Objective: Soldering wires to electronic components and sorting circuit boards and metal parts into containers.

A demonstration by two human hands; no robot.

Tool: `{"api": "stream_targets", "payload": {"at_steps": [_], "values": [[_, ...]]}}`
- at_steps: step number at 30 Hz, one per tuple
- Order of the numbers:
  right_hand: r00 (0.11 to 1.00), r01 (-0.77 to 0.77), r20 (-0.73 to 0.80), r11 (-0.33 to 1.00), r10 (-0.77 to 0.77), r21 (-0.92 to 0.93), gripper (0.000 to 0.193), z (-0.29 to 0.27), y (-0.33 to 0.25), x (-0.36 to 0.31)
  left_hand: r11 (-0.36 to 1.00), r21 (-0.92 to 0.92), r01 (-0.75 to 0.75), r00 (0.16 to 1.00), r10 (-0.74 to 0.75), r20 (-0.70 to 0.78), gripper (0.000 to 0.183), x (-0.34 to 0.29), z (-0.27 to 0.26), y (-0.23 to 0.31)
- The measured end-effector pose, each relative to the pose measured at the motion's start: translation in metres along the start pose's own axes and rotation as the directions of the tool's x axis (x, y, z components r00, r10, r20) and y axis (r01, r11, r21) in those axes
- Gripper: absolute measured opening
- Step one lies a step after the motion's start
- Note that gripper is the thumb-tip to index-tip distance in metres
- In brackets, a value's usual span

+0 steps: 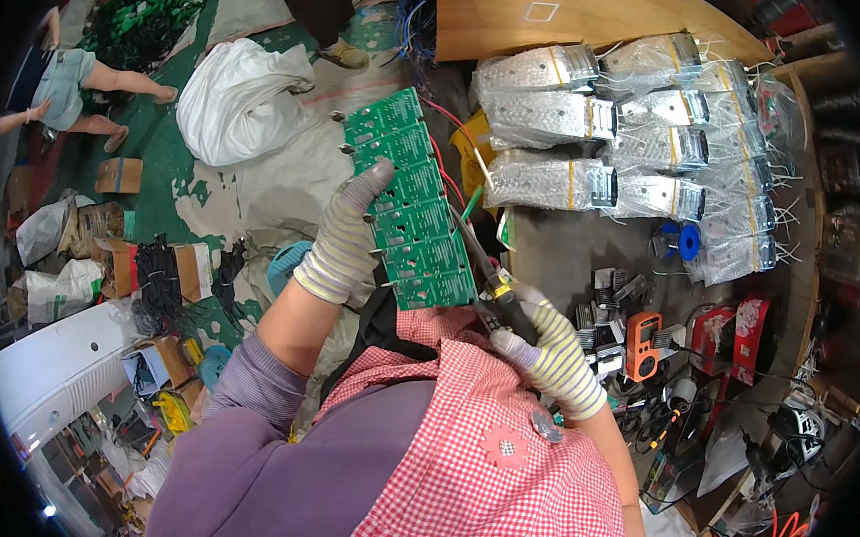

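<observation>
My left hand, in a striped knit glove, grips a green circuit board panel by its left edge, with the thumb lying over its face. The panel is tilted up in front of my chest and shows rows of slots and small boards joined together. My right hand, gloved in yellow and white stripes, is closed around a slim dark hand tool with a yellow band. The tool's dark shaft reaches up along the panel's right edge. Whether its tip touches the panel, I cannot tell.
Bubble-wrapped metal units lie in rows on the bench at right, near a blue spool. An orange meter lies closer to me. White sacks and boxes lie on the floor at left, with another person beyond.
</observation>
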State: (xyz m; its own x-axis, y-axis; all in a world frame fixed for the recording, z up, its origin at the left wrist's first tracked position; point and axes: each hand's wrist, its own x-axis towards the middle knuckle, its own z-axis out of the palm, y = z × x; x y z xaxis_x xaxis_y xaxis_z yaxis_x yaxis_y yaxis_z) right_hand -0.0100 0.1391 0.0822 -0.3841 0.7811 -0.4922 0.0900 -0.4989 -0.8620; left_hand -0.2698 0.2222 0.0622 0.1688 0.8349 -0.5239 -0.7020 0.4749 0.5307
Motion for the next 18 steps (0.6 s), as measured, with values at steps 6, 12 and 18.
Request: {"api": "stream_targets", "payload": {"at_steps": [6,12,18], "values": [[0.989,0.086,-0.078,0.919,-0.126,-0.384,0.042,-0.009,-0.015,-0.015,0.992,0.005,-0.127,0.988,0.127,-0.086,0.037,0.002,-0.006,0.006],[0.982,0.077,-0.102,0.838,-0.156,-0.54,0.039,0.001,-0.014,-0.016,0.987,-0.003,-0.161,0.986,0.161,-0.051,0.04,0.005,-0.009,0.003],[0.979,0.084,-0.118,0.862,-0.164,-0.499,0.036,0.003,0.005,-0.009,0.986,-0.061,-0.157,0.987,0.155,-0.048,0.038,0.004,-0.01,0.002]]}}
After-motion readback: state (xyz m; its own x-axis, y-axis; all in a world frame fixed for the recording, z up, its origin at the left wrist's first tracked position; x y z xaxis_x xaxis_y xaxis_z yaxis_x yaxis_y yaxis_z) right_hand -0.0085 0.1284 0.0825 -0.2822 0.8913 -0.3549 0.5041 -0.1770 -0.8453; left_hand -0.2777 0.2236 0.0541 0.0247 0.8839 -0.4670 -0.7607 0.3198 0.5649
